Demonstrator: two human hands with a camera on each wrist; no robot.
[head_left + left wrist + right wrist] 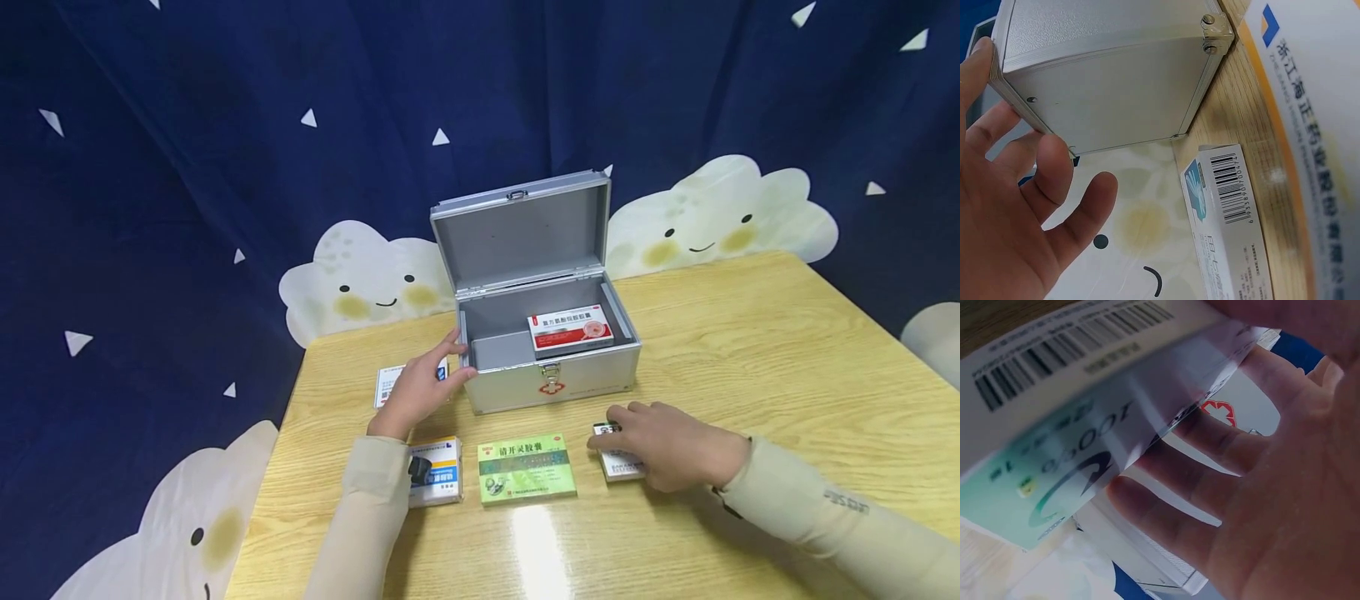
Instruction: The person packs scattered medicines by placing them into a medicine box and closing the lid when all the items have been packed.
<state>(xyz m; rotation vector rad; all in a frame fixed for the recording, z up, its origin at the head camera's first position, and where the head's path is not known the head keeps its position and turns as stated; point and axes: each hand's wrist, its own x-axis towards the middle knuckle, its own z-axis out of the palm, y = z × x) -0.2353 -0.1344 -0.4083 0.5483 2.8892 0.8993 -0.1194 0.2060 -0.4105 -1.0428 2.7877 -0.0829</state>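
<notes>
My right hand (pixel 675 446) grips a white medicine box (pixel 621 467) on the table, right of centre. In the right wrist view, this box (pixel 1085 381) shows a barcode, with fingers along one side. My left hand (pixel 420 387) touches the left rim of a silver first-aid case (pixel 510 392) with its fingertips. Close up in the left wrist view, fingers rest against the edge of the case (pixel 1116 100), the palm off it. The lid (pixel 525 233) stands raised. Inside, at the right, lies a red-and-white medicine box (pixel 570 329).
A green medicine box (pixel 525 471) lies in front of the case. Left of it is a white, blue and orange box (pixel 446 479), partly under the left sleeve. Another white box (pixel 386 383) sits behind the left hand. A dark blue curtain (pixel 375 100) hangs behind the wooden table (pixel 750 350).
</notes>
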